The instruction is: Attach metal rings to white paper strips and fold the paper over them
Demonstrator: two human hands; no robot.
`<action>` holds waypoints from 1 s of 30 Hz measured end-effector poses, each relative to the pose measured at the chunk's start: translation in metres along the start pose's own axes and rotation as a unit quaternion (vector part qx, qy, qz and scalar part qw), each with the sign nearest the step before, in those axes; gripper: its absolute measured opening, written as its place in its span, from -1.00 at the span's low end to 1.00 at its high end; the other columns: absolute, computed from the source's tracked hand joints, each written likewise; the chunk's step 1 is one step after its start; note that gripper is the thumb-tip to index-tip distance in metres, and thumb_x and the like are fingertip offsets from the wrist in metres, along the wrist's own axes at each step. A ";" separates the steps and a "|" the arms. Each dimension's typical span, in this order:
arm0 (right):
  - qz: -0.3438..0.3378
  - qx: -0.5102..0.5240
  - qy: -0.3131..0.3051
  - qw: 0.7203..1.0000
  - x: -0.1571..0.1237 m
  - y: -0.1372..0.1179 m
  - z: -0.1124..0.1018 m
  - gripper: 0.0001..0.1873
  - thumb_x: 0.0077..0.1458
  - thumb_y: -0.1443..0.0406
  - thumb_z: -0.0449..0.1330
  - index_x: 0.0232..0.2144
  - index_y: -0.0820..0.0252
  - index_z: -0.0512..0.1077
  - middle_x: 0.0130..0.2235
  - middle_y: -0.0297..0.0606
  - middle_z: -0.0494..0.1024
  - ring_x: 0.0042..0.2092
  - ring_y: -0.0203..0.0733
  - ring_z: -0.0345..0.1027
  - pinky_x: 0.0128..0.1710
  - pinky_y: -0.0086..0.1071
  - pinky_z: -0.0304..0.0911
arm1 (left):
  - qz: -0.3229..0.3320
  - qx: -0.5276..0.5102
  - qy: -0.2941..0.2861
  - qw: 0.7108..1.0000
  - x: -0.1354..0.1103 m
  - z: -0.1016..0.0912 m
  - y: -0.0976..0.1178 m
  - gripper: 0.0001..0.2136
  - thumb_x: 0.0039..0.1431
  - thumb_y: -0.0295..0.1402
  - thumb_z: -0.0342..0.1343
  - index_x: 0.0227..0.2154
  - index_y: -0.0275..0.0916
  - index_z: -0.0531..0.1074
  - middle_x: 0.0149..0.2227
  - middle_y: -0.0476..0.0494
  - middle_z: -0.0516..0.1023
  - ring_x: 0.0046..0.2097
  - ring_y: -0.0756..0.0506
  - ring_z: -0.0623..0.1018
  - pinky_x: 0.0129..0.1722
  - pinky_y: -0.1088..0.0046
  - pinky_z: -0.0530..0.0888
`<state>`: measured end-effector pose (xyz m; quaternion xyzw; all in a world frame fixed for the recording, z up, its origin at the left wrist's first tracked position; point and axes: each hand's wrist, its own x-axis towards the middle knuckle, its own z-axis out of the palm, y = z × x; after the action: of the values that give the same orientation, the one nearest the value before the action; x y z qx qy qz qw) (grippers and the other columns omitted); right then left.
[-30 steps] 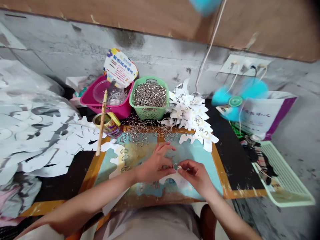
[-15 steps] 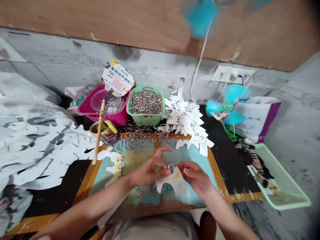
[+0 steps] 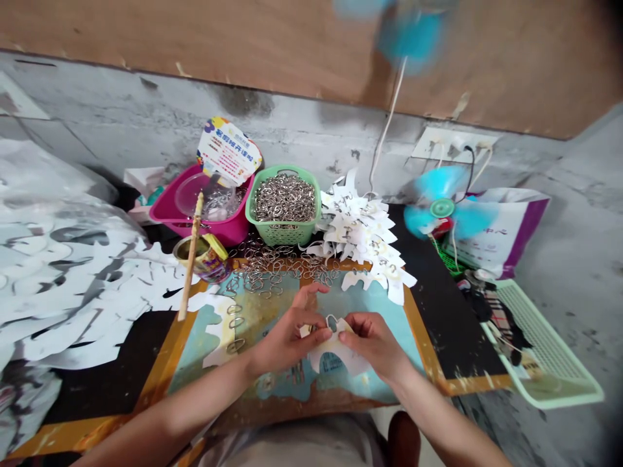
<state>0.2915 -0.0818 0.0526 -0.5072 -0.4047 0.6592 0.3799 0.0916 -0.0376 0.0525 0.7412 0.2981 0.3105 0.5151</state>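
Observation:
Between my two hands is a white cut-out piece point(image 3: 341, 355) with curved notches, and a metal ring point(image 3: 331, 321) stands at its upper edge. My left hand point(image 3: 296, 331) pinches the piece near the ring with thumb and a finger, its other fingers raised. My right hand point(image 3: 372, 340) grips the piece from the right, thumb on top. To the left on the table lies another white cut-out point(image 3: 221, 331) with several metal rings point(image 3: 235, 322) on it. Loose rings point(image 3: 272, 266) are scattered beyond my hands.
A green basket point(image 3: 285, 232) full of rings stands at the back, beside a pink basket point(image 3: 233, 227). A stick point(image 3: 191, 259) leans on a tin point(image 3: 214, 263). White cut-outs pile up left point(image 3: 97, 305) and right point(image 3: 363, 227). A blue fan point(image 3: 442, 207) spins near a pale basket point(image 3: 559, 350).
My right thumb and fingers have shifted left onto the white piece, closer to the ring and my left hand. The piece has turned slightly.

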 end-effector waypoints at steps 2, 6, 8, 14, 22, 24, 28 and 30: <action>-0.004 0.000 -0.004 1.000 -0.001 -0.001 0.001 -0.54 -0.14 0.03 0.39 -0.61 0.19 0.28 -0.63 -0.49 0.21 -0.60 -0.46 -0.04 -0.61 -0.49 -0.15 | 0.005 -0.026 0.000 1.000 -0.001 0.000 -0.003 -0.64 0.32 -0.13 0.09 -0.49 -0.30 0.46 0.23 -0.24 0.13 0.24 -0.25 0.22 0.17 0.24 0.25; -0.002 0.007 -0.011 1.000 -0.002 -0.001 0.000 -0.55 -0.16 0.04 0.40 -0.61 0.19 0.28 -0.63 -0.48 0.21 -0.59 -0.45 -0.04 -0.59 -0.48 -0.17 | 0.013 -0.062 0.004 0.998 -0.001 0.002 -0.008 -0.65 0.30 -0.10 0.10 -0.45 -0.28 0.46 0.24 -0.24 0.13 0.25 -0.25 0.24 0.16 0.24 0.28; -0.006 0.019 -0.025 0.999 -0.003 -0.001 -0.003 -0.59 -0.16 0.03 0.39 -0.57 0.20 0.36 -0.60 -0.44 0.27 -0.57 -0.42 0.01 -0.57 -0.46 -0.12 | 0.013 -0.045 -0.001 0.999 0.000 0.001 -0.007 -0.65 0.31 -0.12 0.09 -0.47 -0.29 0.46 0.24 -0.25 0.14 0.26 -0.26 0.22 0.17 0.23 0.27; -0.067 -0.030 -0.012 0.997 -0.006 -0.008 -0.008 -0.68 -0.03 0.07 0.32 -0.47 0.24 0.47 -0.54 -0.36 0.35 -0.51 -0.34 0.11 -0.52 -0.44 -0.03 | 0.018 0.036 0.003 0.999 0.004 0.001 0.001 -0.69 0.32 -0.23 0.09 -0.50 -0.29 0.45 0.22 -0.26 0.16 0.30 -0.31 0.12 0.23 0.16 0.22; -0.023 -0.002 0.032 0.999 -0.002 -0.005 0.000 -0.65 -0.13 0.13 0.35 -0.63 0.20 0.32 -0.64 -0.45 0.22 -0.58 -0.41 -0.02 -0.58 -0.47 -0.16 | 0.024 0.003 0.000 1.000 0.002 0.004 -0.002 -0.65 0.31 -0.16 0.09 -0.51 -0.29 0.46 0.20 -0.27 0.20 0.28 -0.29 0.17 0.18 0.21 0.29; -0.001 0.039 -0.004 0.999 -0.002 -0.003 -0.005 -0.70 -0.16 0.13 0.37 -0.59 0.21 0.40 -0.62 -0.42 0.29 -0.57 -0.40 0.03 -0.56 -0.46 -0.11 | 0.027 -0.020 -0.011 0.999 0.002 0.003 -0.006 -0.63 0.31 -0.12 0.09 -0.50 -0.29 0.47 0.19 -0.28 0.23 0.29 -0.29 0.17 0.18 0.20 0.29; -0.051 0.047 -0.059 0.996 -0.002 -0.005 -0.015 -0.70 -0.11 0.11 0.33 -0.41 0.24 0.55 -0.48 -0.30 0.47 -0.46 -0.29 0.22 -0.45 -0.43 0.07 | 0.031 -0.022 -0.008 0.999 0.003 0.000 -0.012 -0.66 0.30 -0.11 0.10 -0.46 -0.27 0.49 0.21 -0.27 0.23 0.34 -0.29 0.11 0.23 0.19 0.24; -0.082 -0.001 -0.051 0.995 -0.001 -0.008 -0.016 -0.70 -0.07 0.10 0.32 -0.39 0.23 0.55 -0.45 -0.29 0.47 -0.43 -0.28 0.23 -0.41 -0.41 0.09 | 0.033 -0.012 -0.009 0.999 0.004 -0.001 -0.012 -0.68 0.30 -0.13 0.11 -0.46 -0.26 0.49 0.20 -0.27 0.23 0.35 -0.28 0.11 0.24 0.19 0.22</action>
<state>0.3080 -0.0772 0.0576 -0.4387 -0.4640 0.6505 0.4111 0.0920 -0.0303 0.0417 0.7468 0.2653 0.3246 0.5162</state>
